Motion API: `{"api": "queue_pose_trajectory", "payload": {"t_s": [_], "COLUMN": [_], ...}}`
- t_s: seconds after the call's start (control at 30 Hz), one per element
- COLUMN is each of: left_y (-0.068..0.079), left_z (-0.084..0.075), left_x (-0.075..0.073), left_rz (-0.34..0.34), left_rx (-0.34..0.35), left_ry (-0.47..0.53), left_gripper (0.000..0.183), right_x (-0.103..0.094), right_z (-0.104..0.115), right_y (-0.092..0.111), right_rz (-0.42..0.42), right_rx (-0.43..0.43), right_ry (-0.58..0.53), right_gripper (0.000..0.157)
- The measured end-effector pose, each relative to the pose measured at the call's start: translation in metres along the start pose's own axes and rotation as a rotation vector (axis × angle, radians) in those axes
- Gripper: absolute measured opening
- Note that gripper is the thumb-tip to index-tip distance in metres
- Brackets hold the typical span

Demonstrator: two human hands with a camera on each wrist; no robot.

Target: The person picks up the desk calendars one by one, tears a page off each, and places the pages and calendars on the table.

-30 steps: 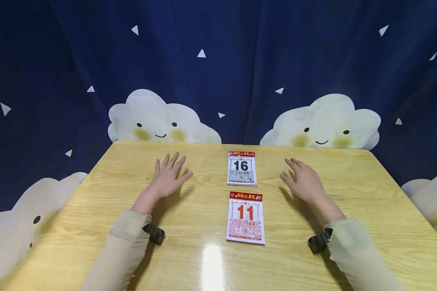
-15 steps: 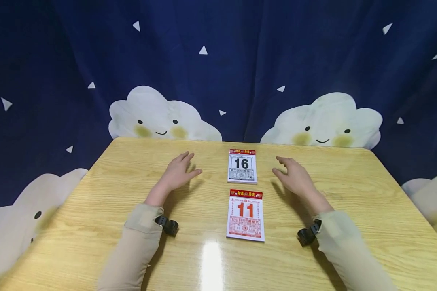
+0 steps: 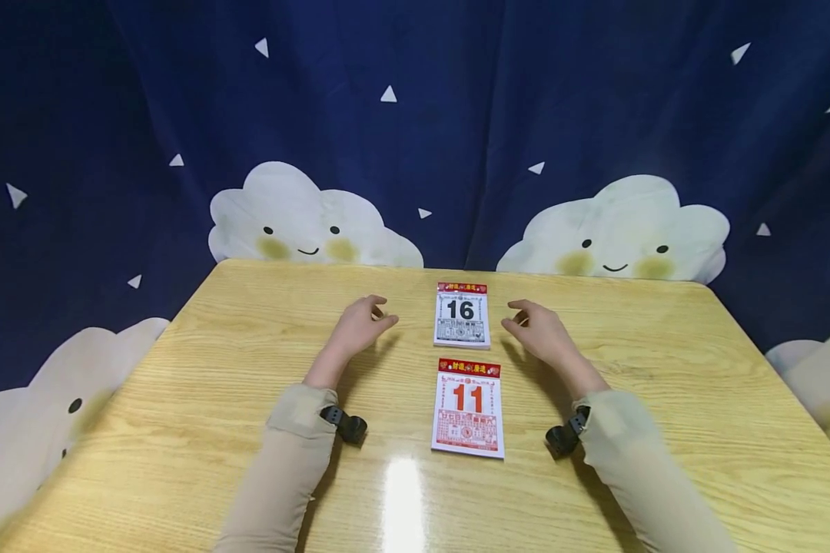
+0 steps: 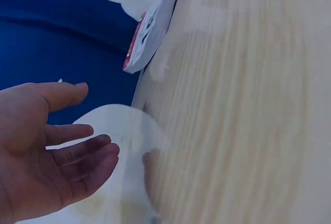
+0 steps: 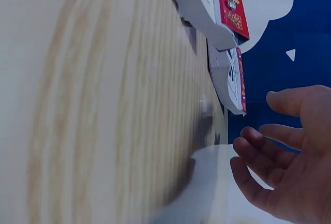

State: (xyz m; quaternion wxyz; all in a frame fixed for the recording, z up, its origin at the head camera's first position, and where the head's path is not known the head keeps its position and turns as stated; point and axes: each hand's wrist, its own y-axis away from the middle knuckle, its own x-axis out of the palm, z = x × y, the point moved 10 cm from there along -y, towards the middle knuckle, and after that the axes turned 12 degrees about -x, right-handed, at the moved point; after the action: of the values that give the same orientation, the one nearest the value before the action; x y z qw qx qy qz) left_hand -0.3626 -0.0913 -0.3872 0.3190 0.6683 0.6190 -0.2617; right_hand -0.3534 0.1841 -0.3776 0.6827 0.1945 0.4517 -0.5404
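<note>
Two tear-off calendar pads lie flat on the wooden table, one behind the other. The farther, smaller calendar (image 3: 461,316) shows a black 16 under a red header strip. Nearer to me, the larger calendar (image 3: 467,408) bears a red 11. My left hand (image 3: 361,324) hovers over the table to the left of the 16 calendar, fingers loosely bent and holding nothing. On the other side, my right hand (image 3: 538,329) hovers right of the same calendar, thumb and fingers apart with nothing between them. Both wrist views show relaxed, bare hands, apart from the calendars.
The pale wooden table (image 3: 249,322) ends at a dark blue curtain (image 3: 456,123) printed with smiling clouds and white triangles. A black wrist camera (image 3: 349,426) is strapped at my left cuff and another camera (image 3: 566,438) at my right cuff. Light glares on the table's front.
Both hands have moved inward, toward the 16 calendar from either side. The spread fingers of the left hand have come together and bent; the right fingers have bent more. The calendars stay put.
</note>
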Motion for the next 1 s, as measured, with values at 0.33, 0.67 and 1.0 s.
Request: {"api": "queue_pose_trajectory", "payload": {"t_s": [0.33, 0.67, 1.0], "left_y": [-0.010, -0.015, -0.017], "left_z": [-0.011, -0.028, -0.045], "left_x": [0.023, 0.045, 0.063], "left_rz": [0.028, 0.068, 0.051], "left_rx": [-0.054, -0.038, 0.012], "left_ry": [0.079, 0.080, -0.082], "left_gripper": [0.045, 0.042, 0.037], "right_x": [0.018, 0.034, 0.041], "right_z": [-0.002, -0.002, 0.001], "right_y": [-0.008, -0.013, -0.015], "right_rz": [0.058, 0.105, 0.159], "right_rx": [0.064, 0.115, 0.148], "right_ry": [-0.064, -0.010, 0.020], "right_gripper": [0.046, 0.052, 0.051]}}
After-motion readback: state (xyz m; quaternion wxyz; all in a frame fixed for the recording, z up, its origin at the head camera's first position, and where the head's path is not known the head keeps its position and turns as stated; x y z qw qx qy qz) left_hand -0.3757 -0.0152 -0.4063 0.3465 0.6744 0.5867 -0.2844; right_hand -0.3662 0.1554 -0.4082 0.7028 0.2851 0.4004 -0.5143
